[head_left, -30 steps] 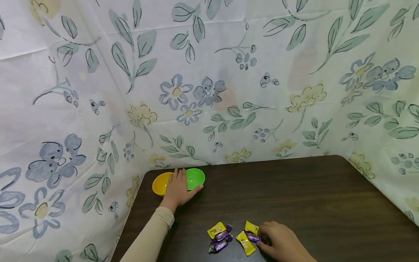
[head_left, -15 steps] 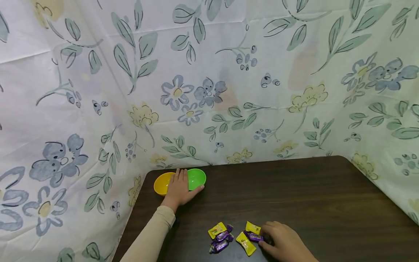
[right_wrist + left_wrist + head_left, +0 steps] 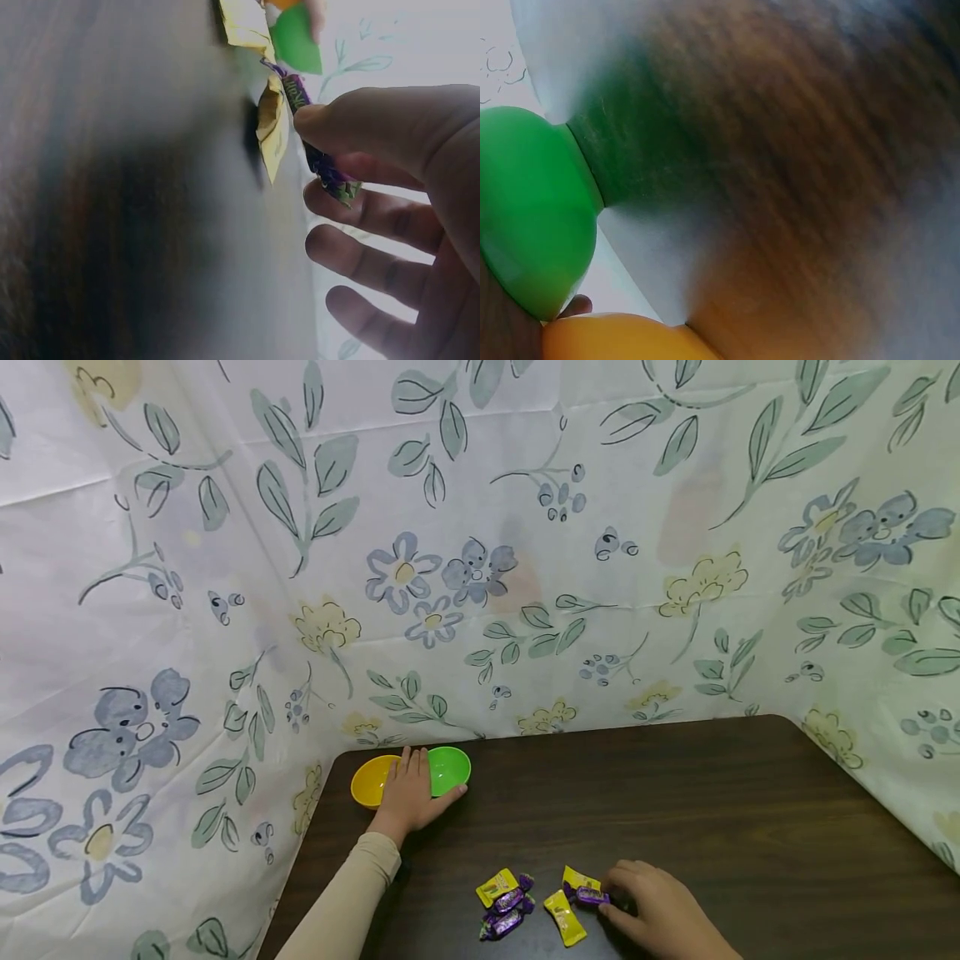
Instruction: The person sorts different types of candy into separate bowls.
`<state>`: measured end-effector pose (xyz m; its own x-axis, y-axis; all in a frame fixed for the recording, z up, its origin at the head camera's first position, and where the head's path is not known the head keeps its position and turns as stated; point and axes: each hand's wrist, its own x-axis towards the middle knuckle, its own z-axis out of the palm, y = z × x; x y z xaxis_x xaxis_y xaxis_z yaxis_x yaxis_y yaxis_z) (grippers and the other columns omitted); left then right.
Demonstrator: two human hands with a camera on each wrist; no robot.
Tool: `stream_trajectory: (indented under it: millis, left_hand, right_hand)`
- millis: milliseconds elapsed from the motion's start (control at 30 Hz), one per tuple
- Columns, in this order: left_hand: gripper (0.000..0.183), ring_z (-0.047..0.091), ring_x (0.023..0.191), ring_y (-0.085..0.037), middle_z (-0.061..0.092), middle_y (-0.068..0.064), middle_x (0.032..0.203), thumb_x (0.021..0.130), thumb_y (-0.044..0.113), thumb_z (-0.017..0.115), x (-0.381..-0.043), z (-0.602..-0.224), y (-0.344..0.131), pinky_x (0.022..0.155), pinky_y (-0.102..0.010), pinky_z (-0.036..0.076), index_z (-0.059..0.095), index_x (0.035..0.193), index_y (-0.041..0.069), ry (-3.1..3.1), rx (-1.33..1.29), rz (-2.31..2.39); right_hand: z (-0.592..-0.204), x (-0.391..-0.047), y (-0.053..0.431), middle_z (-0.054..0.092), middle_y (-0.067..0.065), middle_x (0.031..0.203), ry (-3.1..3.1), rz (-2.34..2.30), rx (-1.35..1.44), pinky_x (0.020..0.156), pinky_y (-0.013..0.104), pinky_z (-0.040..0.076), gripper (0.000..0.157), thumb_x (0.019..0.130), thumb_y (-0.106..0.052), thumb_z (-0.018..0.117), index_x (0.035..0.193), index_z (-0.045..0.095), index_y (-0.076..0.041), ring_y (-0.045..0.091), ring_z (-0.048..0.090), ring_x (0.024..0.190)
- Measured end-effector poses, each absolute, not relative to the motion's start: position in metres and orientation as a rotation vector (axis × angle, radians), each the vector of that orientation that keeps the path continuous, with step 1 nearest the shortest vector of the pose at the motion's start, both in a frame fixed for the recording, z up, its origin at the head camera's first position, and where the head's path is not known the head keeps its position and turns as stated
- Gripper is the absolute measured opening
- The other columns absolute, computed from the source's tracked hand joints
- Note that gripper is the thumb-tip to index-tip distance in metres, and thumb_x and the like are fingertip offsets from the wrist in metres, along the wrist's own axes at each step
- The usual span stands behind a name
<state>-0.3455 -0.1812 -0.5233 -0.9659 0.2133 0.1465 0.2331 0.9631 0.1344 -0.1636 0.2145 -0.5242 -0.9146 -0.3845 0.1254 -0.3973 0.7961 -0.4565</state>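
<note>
My left hand (image 3: 408,797) lies over the neighbouring rims of an orange bowl (image 3: 369,783) and a green bowl (image 3: 453,768) at the table's far left corner, its fingers straight and its thumb spread along the green one. Both bowls look empty inside where they show. At the near side, my right hand (image 3: 658,903) pinches a purple-wrapped candy (image 3: 295,91) between thumb and index finger, the other fingers loosely bent. Just beyond that candy are two yellow-wrapped candies, one (image 3: 566,920) nearer and one (image 3: 576,877) farther, partly covered by the purple candy.
Left of the right hand's candies, a small cluster on the dark wooden table (image 3: 675,793) holds a yellow candy (image 3: 496,887) and purple candies (image 3: 501,925). A white floral cloth (image 3: 525,568) hangs along the back and sides of the table.
My right hand has shifted slightly right and away from me, turning the purple candy and drawing it across the farther yellow one. The left hand and bowls have stayed put.
</note>
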Motion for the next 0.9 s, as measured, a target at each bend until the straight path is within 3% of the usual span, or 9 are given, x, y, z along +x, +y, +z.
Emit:
stream_trajectory:
  millis: [367, 600, 900]
  left_hand:
    - [0.119, 0.025, 0.161, -0.046, 0.036, -0.026, 0.169, 0.092, 0.089, 0.04, -0.3479, -0.5258, -0.1822, 0.131, -0.064, 0.021, 0.031, 0.163, -0.007, -2.983, -0.349, -0.225]
    - [0.126, 0.026, 0.16, -0.048, 0.036, -0.029, 0.168, 0.09, 0.095, 0.031, -0.3484, -0.5278, -0.185, 0.13, -0.065, 0.021, 0.032, 0.163, -0.008, -2.96, -0.363, -0.236]
    - [0.12, 0.026, 0.162, -0.045, 0.036, -0.027, 0.169, 0.092, 0.089, 0.04, -0.3455, -0.5228, -0.1832, 0.131, -0.062, 0.022, 0.031, 0.163, -0.008, -2.98, -0.356, -0.191]
  right_hand:
    - [-0.5214, -0.1619, 0.2131, 0.06, -0.023, 0.088, -2.872, 0.76, 0.65, 0.062, 0.023, 0.05, 0.013, 0.09, -0.031, 0.085, 0.091, 0.072, -0.031, -0.01, 0.05, 0.074]
    - [-0.5202, -0.1618, 0.2104, 0.056, -0.024, 0.085, -2.809, 0.726, 0.649, 0.06, 0.022, 0.046, 0.018, 0.087, -0.026, 0.087, 0.09, 0.07, -0.032, -0.01, 0.046, 0.073]
    - [-0.5151, -0.1628, 0.2079, 0.058, -0.027, 0.088, -2.806, 0.776, 0.673, 0.063, 0.022, 0.05, 0.016, 0.089, -0.028, 0.086, 0.094, 0.071, -0.034, -0.01, 0.05, 0.078]
